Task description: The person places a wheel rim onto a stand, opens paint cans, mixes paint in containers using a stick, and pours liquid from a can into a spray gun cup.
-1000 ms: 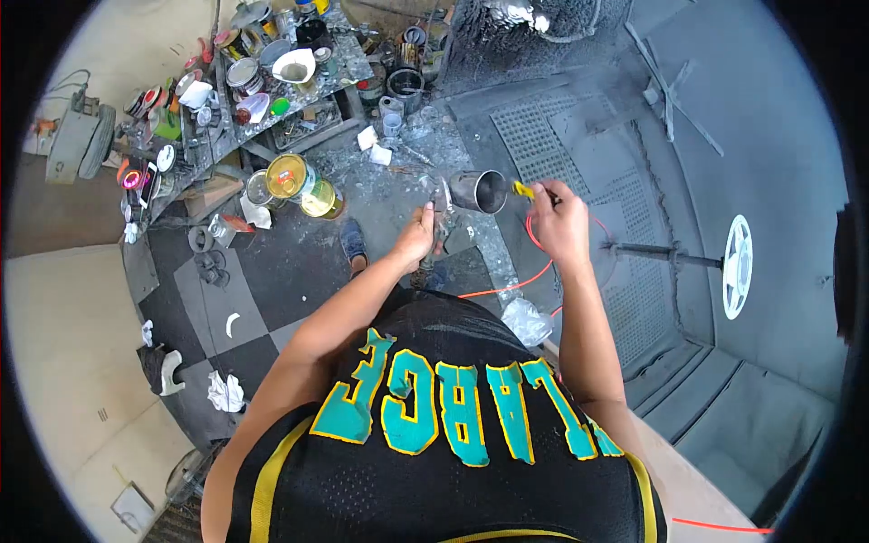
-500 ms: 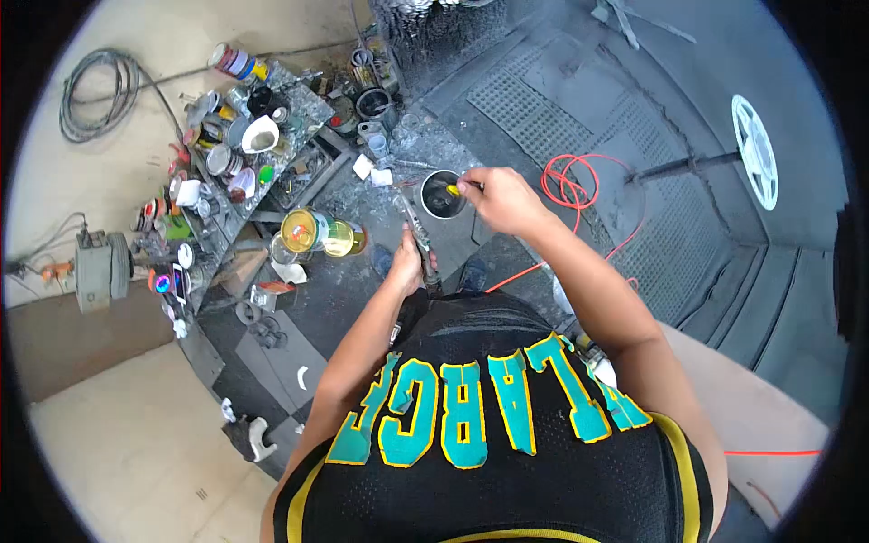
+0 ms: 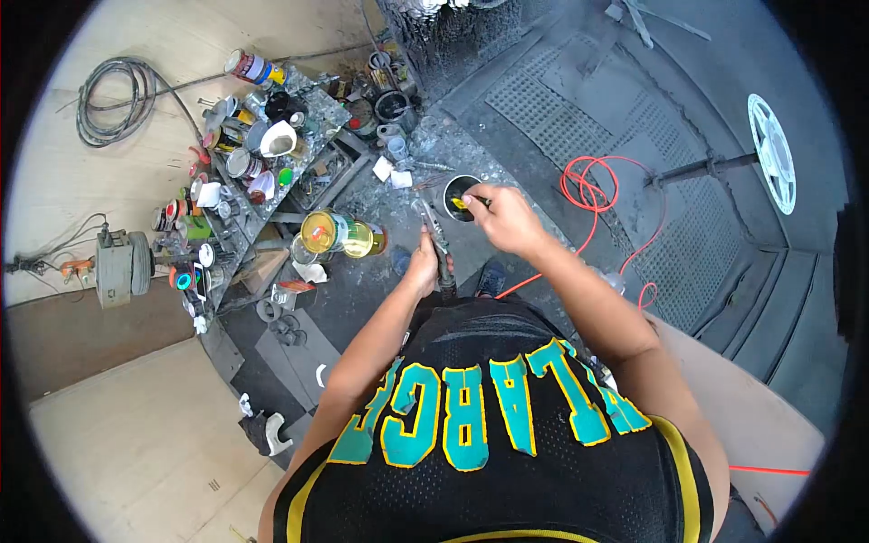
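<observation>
My left hand (image 3: 423,263) is wrapped round a grey spray gun (image 3: 438,237) below the dark metal cup (image 3: 450,204). The cup has a bright rim and its opening faces up toward me. My right hand (image 3: 503,217) pinches a tool with a yellow part (image 3: 459,204), which reaches inside the cup opening. The tool's far end is hidden in the cup. Two stacked cans with yellow tops, the nearer one a gold-lidded can (image 3: 319,233), stand left of my left hand.
A cluttered bench (image 3: 312,108) with paint cans and cups is at the upper left. A red hose (image 3: 593,231) loops across the floor on the right. A white wheel (image 3: 771,154) stands on a dark bar. A pale panel (image 3: 733,380) lies at the lower right.
My right hand has moved left and in toward the cup, bringing the yellow part inside its opening. The cup now faces up more. The camera view has shifted left.
</observation>
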